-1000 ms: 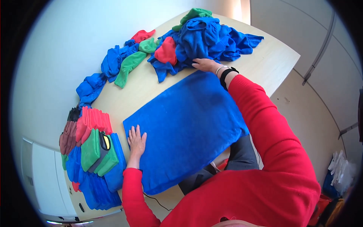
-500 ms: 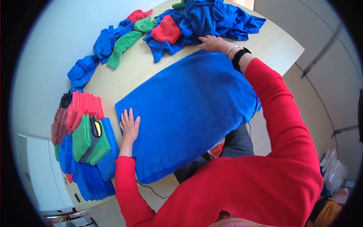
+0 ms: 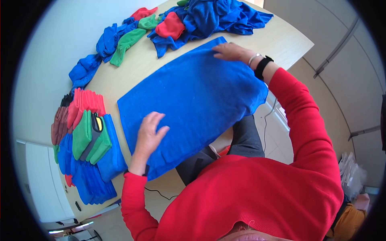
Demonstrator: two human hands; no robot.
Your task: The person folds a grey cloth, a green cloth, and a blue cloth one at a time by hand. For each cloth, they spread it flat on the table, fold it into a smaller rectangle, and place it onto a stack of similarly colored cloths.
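Observation:
A large blue towel (image 3: 189, 104) lies spread over the table in front of me, its near edge hanging past the table's edge toward my lap. My left hand (image 3: 150, 134) is over the towel's left part, fingers apart and holding nothing; it looks slightly raised off the cloth. Near the towel's far right corner is my right hand (image 3: 233, 52), its fingers loosely stretched out over the cloth. Nothing shows in its fingers, and whether they touch the towel I cannot tell.
Folded cloths in red (image 3: 85, 106), green (image 3: 83, 130) and blue (image 3: 94, 182) are stacked at the table's left. Along the far side lie a crumpled blue heap (image 3: 217, 18), a red cloth (image 3: 170, 26) and a green cloth (image 3: 126, 44). A dark cord (image 3: 159, 193) hangs below.
My left hand has lifted from the towel's left edge and moved right. My right hand has drawn slightly back from the blue heap, onto the towel's far right corner, which now lies flatter.

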